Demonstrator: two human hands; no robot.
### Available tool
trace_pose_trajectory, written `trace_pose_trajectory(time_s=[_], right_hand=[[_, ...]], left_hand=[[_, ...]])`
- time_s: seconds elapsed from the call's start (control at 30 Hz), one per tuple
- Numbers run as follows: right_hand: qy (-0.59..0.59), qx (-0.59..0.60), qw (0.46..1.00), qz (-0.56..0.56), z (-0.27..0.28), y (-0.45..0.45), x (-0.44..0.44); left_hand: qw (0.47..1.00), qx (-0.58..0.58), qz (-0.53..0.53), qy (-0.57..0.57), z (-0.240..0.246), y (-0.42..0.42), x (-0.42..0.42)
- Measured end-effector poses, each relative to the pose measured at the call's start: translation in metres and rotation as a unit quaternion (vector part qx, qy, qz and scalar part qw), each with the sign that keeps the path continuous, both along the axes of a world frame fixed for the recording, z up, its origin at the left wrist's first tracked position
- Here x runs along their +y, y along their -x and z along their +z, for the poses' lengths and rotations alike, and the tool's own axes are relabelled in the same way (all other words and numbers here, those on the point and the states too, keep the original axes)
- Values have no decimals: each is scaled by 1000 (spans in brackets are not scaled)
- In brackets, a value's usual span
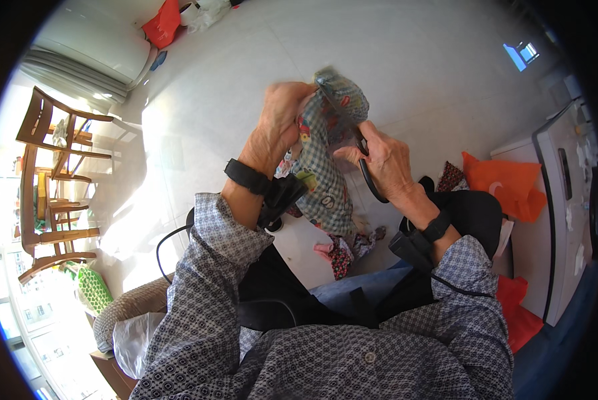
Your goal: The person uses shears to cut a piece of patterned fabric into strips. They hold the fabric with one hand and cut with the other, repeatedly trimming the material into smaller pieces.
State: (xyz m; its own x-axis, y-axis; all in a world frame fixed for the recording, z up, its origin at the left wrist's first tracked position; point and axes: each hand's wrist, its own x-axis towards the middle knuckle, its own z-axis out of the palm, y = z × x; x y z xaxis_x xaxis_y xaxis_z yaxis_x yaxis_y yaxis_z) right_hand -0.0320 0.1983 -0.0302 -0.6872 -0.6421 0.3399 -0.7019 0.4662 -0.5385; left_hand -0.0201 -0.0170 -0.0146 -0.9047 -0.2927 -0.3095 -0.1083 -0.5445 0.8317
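Note:
My left hand [288, 112] is closed on a checked cloth [324, 182] with colourful printed figures, held up in front of me. Long-bladed scissors [340, 109] with black handles are in my right hand [385, 157], their blades lying across the upper part of the cloth and slightly blurred. Whether the blades are cutting it, I cannot tell. The cloth hangs down between my knees. Below its lower end, dark floral fabric scraps [341, 256] lie on the floor, with a pink piece beside them.
An orange bag [503, 182] and another patterned fabric piece [450, 177] are at the right, near a white cabinet [563, 215]. A red bag [516, 310] lies lower right. Wooden chairs [29, 200] stand at the left. A clear plastic bag [134, 342] rests by the sofa arm [129, 305].

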Motion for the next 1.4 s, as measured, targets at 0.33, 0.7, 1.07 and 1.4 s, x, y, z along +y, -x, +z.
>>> trace_pose_trajectory(time_s=[0.33, 0.7, 1.07, 1.4], right_hand=[[20, 61, 997, 30, 8, 10, 6], [312, -447, 838, -11, 54, 45, -5], [268, -550, 790, 34, 48, 39, 21], [180, -566, 797, 108, 40, 17, 36]], left_hand=[[991, 42, 3, 131, -8, -3, 7], [988, -77, 0, 133, 18, -17, 55], [999, 46, 0, -8, 9, -3, 20], [999, 50, -2, -7, 7, -4, 14]])
